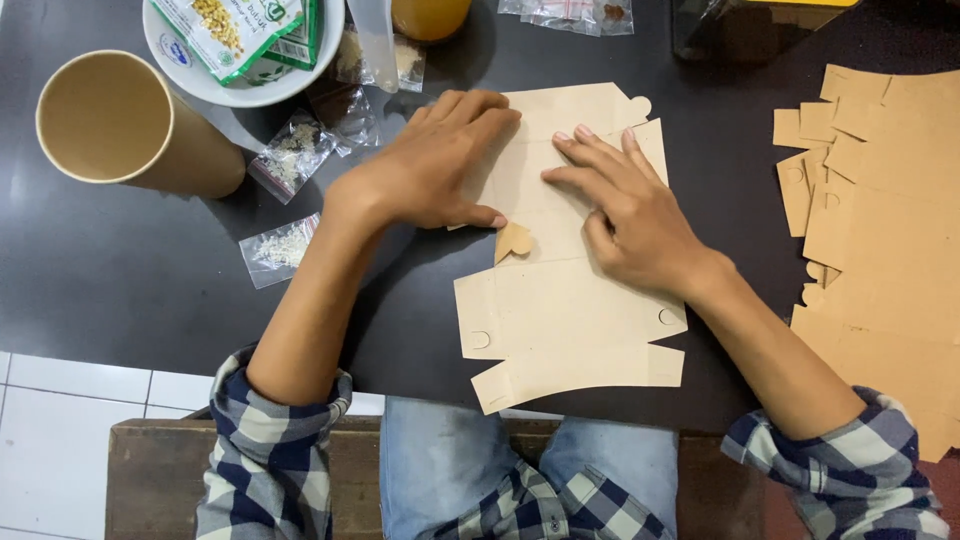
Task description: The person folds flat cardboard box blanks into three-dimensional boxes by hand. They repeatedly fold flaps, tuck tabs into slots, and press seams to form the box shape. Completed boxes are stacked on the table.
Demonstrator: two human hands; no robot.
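A flat tan cardboard box blank (560, 310) lies on the dark table (120, 270) in front of me. My left hand (430, 165) presses palm-down on its upper left part, the thumb next to a small raised tab (513, 240). My right hand (625, 205) lies flat on the upper right part, fingers spread toward the far edge. Neither hand grips anything; both are pushing the blank down along a fold.
A stack of more tan cardboard blanks (880, 230) lies at the right. A paper cup (125, 125) lies on its side at the left. A white bowl (200, 75) with packets and several small clear bags (285, 245) sit at the back left.
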